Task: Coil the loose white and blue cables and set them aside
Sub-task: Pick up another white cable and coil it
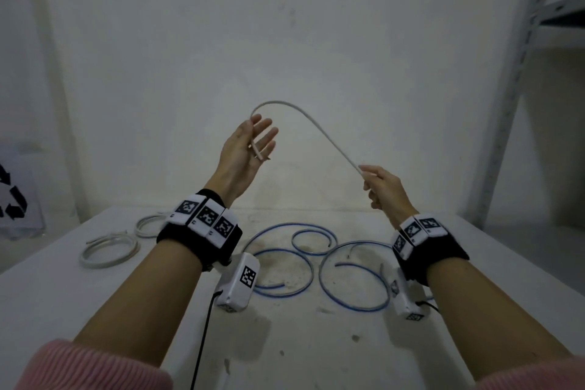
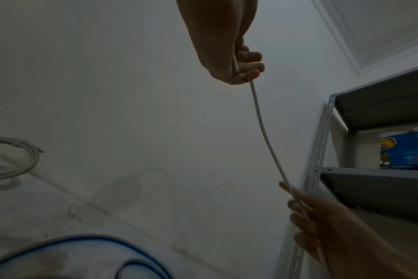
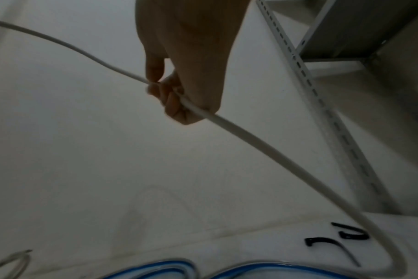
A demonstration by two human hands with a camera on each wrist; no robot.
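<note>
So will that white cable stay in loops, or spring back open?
The white cable arches unsupported between the left hand and right hand, so probably semi-stiff. The blue cables lie in open curls; likely it springs too.

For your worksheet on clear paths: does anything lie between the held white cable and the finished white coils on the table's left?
Nothing visible does. The white cable hangs between both hands; the coils sit left of the blue cables.

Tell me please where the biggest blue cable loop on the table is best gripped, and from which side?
Probably at the near arc of the blue cable loop, coming from above: it lies flat and that arc sits clear of the other blue loops. Both hands are now busy with the white cable.
</note>
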